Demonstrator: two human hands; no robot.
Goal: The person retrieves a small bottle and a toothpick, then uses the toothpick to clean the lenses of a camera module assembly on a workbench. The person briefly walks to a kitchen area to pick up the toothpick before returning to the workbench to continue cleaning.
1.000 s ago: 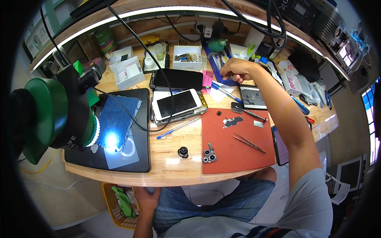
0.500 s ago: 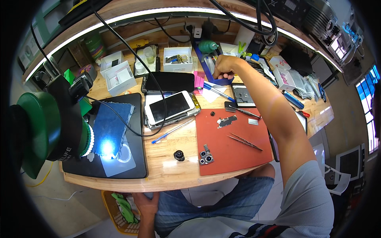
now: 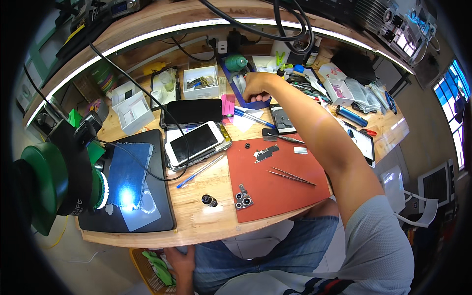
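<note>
My right hand (image 3: 258, 87) reaches to the back of the desk, down into a narrow blue tray (image 3: 253, 105). Its fingers are curled; what they hold, if anything, is hidden. Packets lie in the tray beside the hand, and a green bottle (image 3: 236, 62) stands at its far end. Low at the desk's front, my left hand (image 3: 182, 263) rests against my thigh with thumb and fingers apart, holding nothing. On the red mat (image 3: 280, 191) under my right arm lie tweezers (image 3: 293, 176), a phone camera module (image 3: 243, 197), a small metal plate (image 3: 266, 153) and a pen-like tool (image 3: 286, 137).
A white phone (image 3: 194, 144) lies on other phone parts left of the mat. A blue pen (image 3: 200, 171) and a black lens-like cylinder (image 3: 209, 200) are nearby. A green microscope (image 3: 49, 182) stands over a dark pad (image 3: 166, 196). A yellow basket (image 3: 141, 265) sits below the desk.
The whole view has shifted, so the desk items appear farther left and mostly lower. My right hand stays at the blue tray with fingers curled; my left hand remains by my thigh.
</note>
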